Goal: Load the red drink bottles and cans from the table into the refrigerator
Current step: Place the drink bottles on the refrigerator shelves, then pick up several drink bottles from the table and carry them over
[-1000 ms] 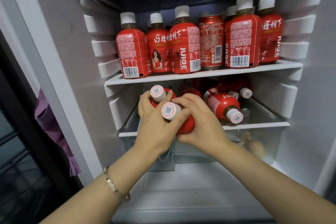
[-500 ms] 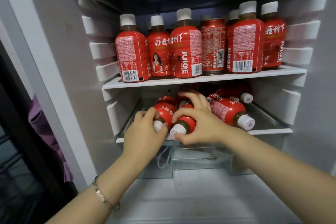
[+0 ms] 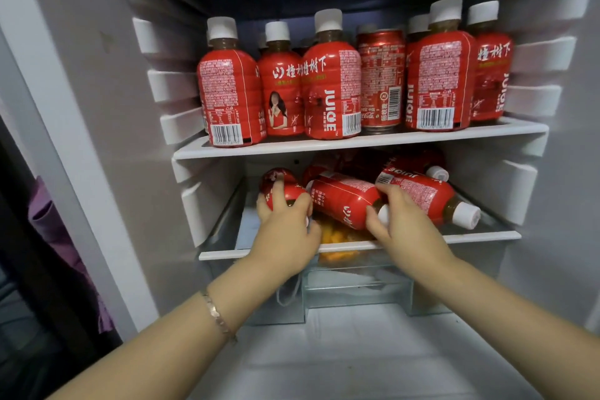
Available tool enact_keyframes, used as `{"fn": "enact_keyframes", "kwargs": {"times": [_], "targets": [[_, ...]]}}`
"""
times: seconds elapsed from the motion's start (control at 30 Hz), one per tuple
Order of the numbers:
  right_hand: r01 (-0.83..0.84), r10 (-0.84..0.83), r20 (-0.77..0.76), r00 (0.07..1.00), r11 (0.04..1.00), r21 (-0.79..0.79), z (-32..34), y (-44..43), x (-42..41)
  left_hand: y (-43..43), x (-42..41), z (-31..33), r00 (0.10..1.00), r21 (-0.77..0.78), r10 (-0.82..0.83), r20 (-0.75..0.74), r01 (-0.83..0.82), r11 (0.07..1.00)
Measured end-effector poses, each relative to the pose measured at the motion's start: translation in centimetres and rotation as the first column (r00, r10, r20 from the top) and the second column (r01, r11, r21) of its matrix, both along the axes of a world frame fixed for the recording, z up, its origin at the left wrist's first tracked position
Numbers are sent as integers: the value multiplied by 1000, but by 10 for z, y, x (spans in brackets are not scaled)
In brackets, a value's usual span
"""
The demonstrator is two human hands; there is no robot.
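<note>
Both my hands reach into the open refrigerator at its lower glass shelf [image 3: 480, 235]. My left hand [image 3: 287, 230] grips the neck end of a red bottle [image 3: 277, 183] lying at the shelf's left. My right hand [image 3: 401, 221] holds the capped neck of a second red bottle [image 3: 341, 200] lying beside it. A third lying bottle [image 3: 425, 193] with a white cap lies just right of my right hand, with more red bottles behind. On the upper shelf [image 3: 357, 143] several red bottles stand upright around a red can [image 3: 380, 81].
A clear drawer [image 3: 354, 282] with something orange inside sits under the lower shelf. The refrigerator's ribbed side walls close in on both sides. A purple cloth [image 3: 48, 230] hangs outside at the left. The white floor of the compartment lies below my arms.
Both hands have pushed their bottles deeper onto the lower shelf. The bottles now lie flatter, with their necks toward me, and the two are spread further apart.
</note>
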State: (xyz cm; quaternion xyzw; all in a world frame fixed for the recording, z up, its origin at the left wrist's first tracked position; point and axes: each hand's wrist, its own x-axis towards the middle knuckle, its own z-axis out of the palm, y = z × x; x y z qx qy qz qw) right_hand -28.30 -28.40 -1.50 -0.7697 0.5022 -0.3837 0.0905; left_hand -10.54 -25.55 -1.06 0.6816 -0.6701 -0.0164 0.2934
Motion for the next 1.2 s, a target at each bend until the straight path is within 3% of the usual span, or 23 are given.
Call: {"fn": "enact_keyframes", "kwargs": {"times": [0.07,0.17,0.27,0.37,0.5,0.63,0.8,0.87,0.97,1.03,1.2], "targets": [[92,-94,-99,991,996,-19,-2,3,7,-8,-4,0,996,8,27,88,-28,1000],[151,-256,-360,897,943,-295,-2,-3,21,-23,-2,5,960,47,143,240,-159,986],[139,-226,-570,790,971,-193,5,-27,29,-38,9,11,926,87,211,314,-249,965],[171,-152,-597,788,985,-25,13,-58,40,-53,11,13,922,126,186,338,-241,962],[215,-191,-692,696,975,-54,10,-77,56,-70,13,14,952,190,97,291,-157,969],[237,-124,-624,771,966,101,8,-76,63,-80,38,18,966,182,21,259,-70,981],[279,-209,-577,789,960,34,15,-43,69,-57,32,24,951,210,56,303,-123,970],[204,-149,-522,840,978,49,21,-25,69,-34,30,29,959,235,80,270,-147,961],[44,17,-435,900,991,129,34,2,73,6,29,39,961,126,165,222,-196,972],[-57,117,-476,872,989,140,41,20,79,30,27,47,973,104,154,170,-173,979],[-403,397,-589,704,906,128,43,76,104,109,28,42,961,324,276,-24,-254,911]]}}
